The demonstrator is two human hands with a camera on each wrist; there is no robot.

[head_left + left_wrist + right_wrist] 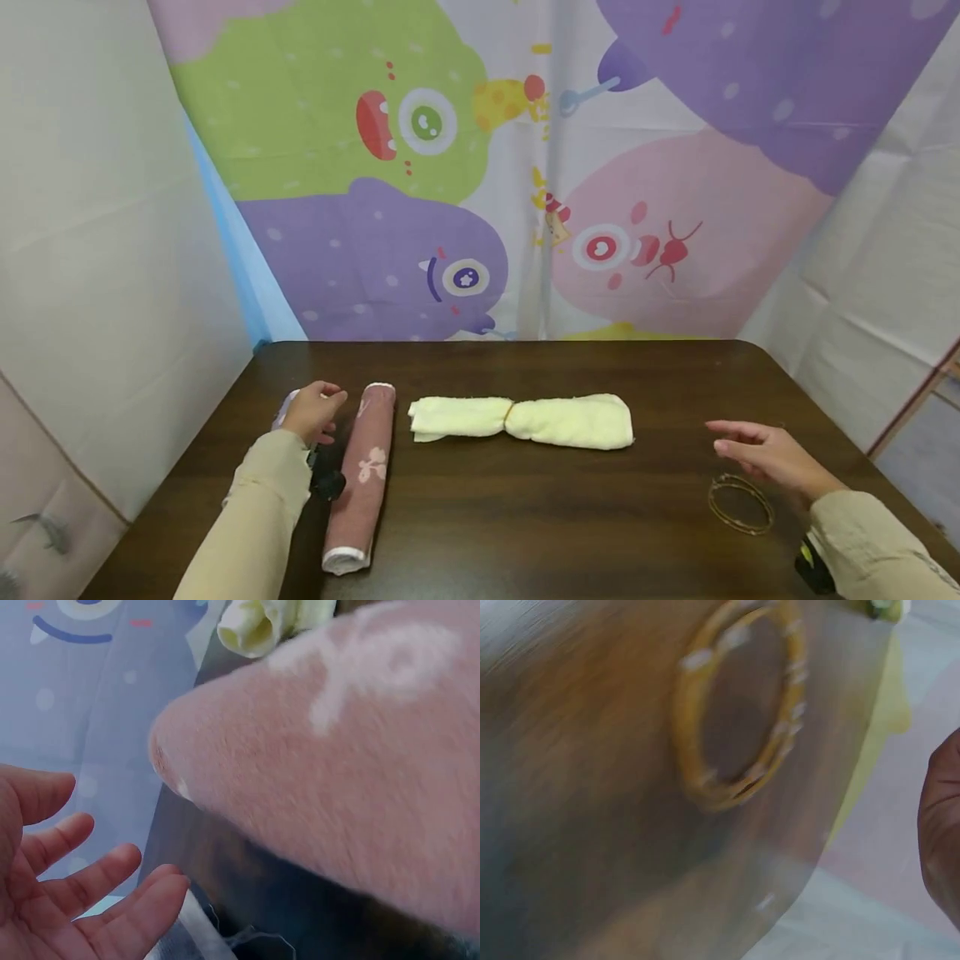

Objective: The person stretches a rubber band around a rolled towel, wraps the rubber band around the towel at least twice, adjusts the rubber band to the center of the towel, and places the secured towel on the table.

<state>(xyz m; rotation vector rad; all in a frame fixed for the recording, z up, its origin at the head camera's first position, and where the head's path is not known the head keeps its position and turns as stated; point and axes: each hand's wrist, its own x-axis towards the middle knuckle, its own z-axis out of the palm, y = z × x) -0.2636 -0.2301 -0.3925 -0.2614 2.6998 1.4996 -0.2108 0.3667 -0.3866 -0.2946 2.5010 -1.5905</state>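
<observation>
My left hand (313, 412) hovers just left of a rolled pink towel (367, 475) with a white flower print, its fingers loosely spread and holding nothing. In the left wrist view, the pink towel (322, 772) lies beside those bare fingers. Under the left hand and sleeve, a lavender item (283, 408) is mostly hidden. My right hand (776, 454) is at the right side, fingers relaxed with nothing in them. Close by it lie thin brown-yellow rings (712, 502) resembling rubber bands, seen larger as yellowish loops (686, 724) in the right wrist view.
A pale yellow towel (573, 422), rolled and cinched around the middle by a thin band (509, 412), lies across the dark wooden table (540, 517). Behind the table's far edge hangs a cartoon-print curtain (300, 125). Pale cloth walls (90, 208) flank both sides.
</observation>
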